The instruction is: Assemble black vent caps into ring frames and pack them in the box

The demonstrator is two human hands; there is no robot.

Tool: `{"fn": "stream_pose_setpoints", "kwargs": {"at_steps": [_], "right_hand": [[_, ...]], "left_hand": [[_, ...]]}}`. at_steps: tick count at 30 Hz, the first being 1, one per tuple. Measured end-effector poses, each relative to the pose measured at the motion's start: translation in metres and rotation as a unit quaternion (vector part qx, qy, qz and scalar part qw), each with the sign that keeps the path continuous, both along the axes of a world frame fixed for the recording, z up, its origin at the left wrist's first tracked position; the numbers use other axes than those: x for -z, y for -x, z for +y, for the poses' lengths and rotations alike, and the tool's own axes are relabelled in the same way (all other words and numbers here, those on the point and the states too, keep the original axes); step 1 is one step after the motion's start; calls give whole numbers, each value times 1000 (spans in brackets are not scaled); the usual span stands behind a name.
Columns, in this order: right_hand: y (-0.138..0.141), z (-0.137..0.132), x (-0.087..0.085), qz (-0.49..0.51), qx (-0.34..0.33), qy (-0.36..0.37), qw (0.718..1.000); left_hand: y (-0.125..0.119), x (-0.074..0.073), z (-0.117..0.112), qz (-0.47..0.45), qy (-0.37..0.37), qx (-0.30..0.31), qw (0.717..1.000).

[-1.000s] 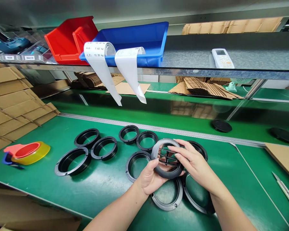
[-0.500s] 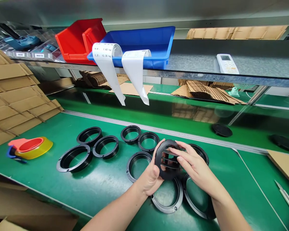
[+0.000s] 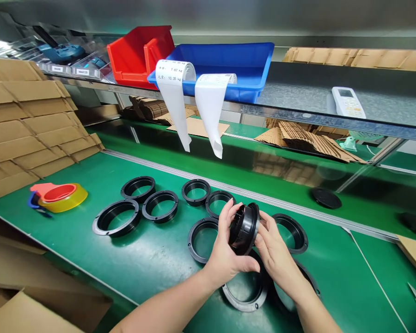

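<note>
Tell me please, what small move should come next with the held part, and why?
Probably turn the part a little to show its front: it is seen side-on, between the left grip and right grip, so its front is mostly hidden.

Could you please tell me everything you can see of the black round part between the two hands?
The black round plastic-looking part has a wider rim and a short, narrower body. Tilted nearly on edge above the smooth green tabletop, it has its rim to the right. The left hand touches its body side, the right hand its rim side. Its face is hidden.
</note>
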State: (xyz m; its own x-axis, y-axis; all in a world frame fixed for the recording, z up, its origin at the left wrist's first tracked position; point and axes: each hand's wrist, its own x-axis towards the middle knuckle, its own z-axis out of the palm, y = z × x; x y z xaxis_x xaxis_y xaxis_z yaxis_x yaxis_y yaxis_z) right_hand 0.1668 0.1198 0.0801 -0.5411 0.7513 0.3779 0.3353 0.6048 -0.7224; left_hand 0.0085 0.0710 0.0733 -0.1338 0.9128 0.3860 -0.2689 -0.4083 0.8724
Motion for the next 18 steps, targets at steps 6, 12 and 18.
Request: {"fn": "stream_pose_setpoints", "kwargs": {"at_steps": [6,12,18], "right_hand": [[6,-10,-6,51,8,21,998],[5,-14,-12,92,-13,160,983],[7,-15,-19,199,-64,351,913]], "left_hand": [[0,4,-2,148,10,-126,981],[0,0,-4,217,-8,-160,963],[3,-6,-4,252,-5,-175,952]]}}
